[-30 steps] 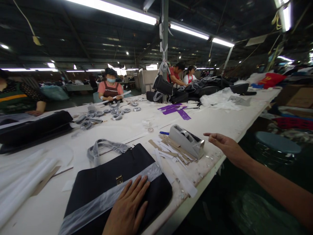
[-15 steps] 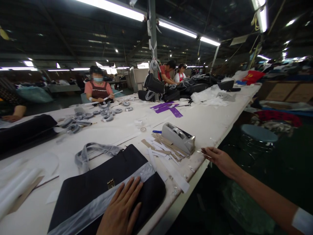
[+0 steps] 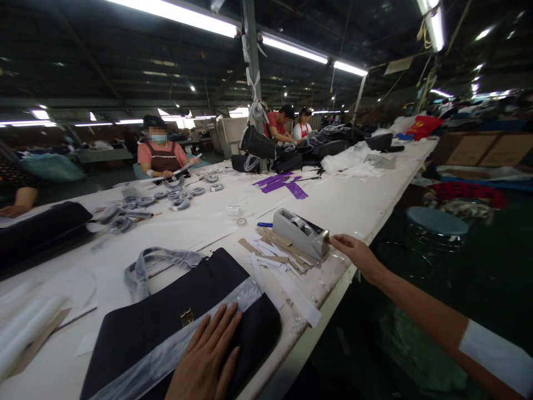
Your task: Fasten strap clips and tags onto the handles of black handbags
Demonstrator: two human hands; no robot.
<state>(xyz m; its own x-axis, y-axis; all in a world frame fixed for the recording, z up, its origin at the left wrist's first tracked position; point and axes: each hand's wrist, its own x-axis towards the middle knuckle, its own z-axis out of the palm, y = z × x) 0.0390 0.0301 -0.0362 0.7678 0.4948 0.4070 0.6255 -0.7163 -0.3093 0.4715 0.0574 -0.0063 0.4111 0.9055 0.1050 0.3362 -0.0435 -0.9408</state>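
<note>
A black, smooth, leather-look briefcase-style bag lies flat on a white tabletop, close to its near edge, with a small gold-coloured metal clasp on its front and a carrying handle wrapped in greyish translucent film looped beyond its top edge. A band of translucent whitish wrapping film runs slantwise across the bag. The person's left hand rests palm down on the band and the bag, fingers extended and slightly spread, gripping nothing. The right arm stretches out to the right, and the right hand is at the front end of a grey, wedge-shaped tape dispenser; its fingers are drawn narrowly together there, but whether they hold any clear tape cannot be told. The step in hand seems to be getting tape from the dispenser while the film is kept in place on the bag. The next move, as judged from this, calls for a firm pinch on the tape end and a clean tear at the cutter, with the left palm steady so the film does not slip. Beside the dispenser lies a loose heap of white and brown paper strips; farther off are flat purple strips and a cluster of grey wrapped coils. Across the tabletop, a co-worker in a brown apron handles a long pale strip.
</note>
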